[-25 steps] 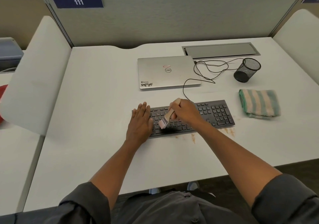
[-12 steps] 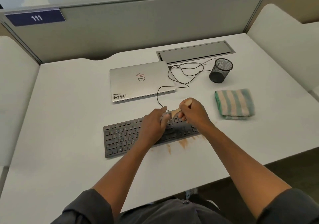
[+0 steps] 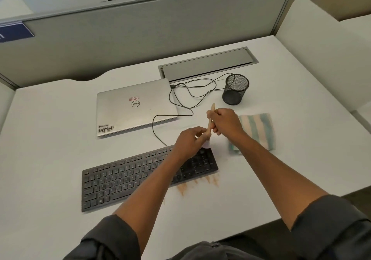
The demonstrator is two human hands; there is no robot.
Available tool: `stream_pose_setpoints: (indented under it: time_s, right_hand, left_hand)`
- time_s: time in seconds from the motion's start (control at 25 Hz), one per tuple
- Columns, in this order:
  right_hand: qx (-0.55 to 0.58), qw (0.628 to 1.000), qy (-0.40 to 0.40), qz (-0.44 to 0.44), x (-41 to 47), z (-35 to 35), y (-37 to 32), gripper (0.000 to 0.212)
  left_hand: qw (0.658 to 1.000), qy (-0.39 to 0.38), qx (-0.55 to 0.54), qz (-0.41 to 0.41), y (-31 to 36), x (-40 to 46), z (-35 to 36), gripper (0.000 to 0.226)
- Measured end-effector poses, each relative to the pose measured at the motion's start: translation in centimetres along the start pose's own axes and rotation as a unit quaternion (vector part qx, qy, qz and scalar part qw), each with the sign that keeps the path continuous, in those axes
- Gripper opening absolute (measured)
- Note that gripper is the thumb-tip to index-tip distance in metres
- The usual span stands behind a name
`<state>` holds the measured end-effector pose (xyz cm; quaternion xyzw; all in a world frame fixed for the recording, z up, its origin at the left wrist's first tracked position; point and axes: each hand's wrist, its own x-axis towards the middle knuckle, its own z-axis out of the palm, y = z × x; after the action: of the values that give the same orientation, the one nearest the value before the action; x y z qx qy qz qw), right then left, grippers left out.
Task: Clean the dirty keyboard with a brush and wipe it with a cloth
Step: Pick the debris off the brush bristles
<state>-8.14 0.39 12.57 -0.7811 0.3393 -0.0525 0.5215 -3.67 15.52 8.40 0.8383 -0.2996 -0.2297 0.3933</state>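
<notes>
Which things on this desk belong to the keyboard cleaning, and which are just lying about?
In the job:
- keyboard
- brush, gripped by the right hand, left hand fingers at its bristles
- striped cloth, not yet used
- brown dust by the keyboard's front edge

Lying about:
- closed laptop
- mesh pen cup
- desk cable hatch

Brush (image 3: 210,117) handle looks like pale bare wood. Keyboard (image 3: 128,177) is matt dark plastic, laptop (image 3: 134,107) brushed silvery metal, cup (image 3: 235,89) black wire mesh, cloth (image 3: 258,128) soft striped fabric, desk (image 3: 60,139) smooth matt white.
</notes>
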Motion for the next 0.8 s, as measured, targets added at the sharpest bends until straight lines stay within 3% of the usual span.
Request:
stream_pose_setpoints:
  time_s: [0.28,0.48,0.8]
  right_hand:
    - [-0.031,0.999,-0.029,0.023,7.4,-1.4,2.8,0.034]
    - [-0.115,0.993,-0.032,0.008,10.3,-1.1,4.6,0.017]
    - [-0.2,0.979,-0.043,-0.018,11.4,-0.7,5.4,0.012]
  left_hand:
    - [0.994,0.037,-0.013,-0.102,2.3,6.9,2.6,0.029]
    - [0.984,0.042,0.015,-0.171,2.1,10.4,3.9,0.037]
    - [0.976,0.069,0.052,-0.2,1.8,11.3,5.5,0.037]
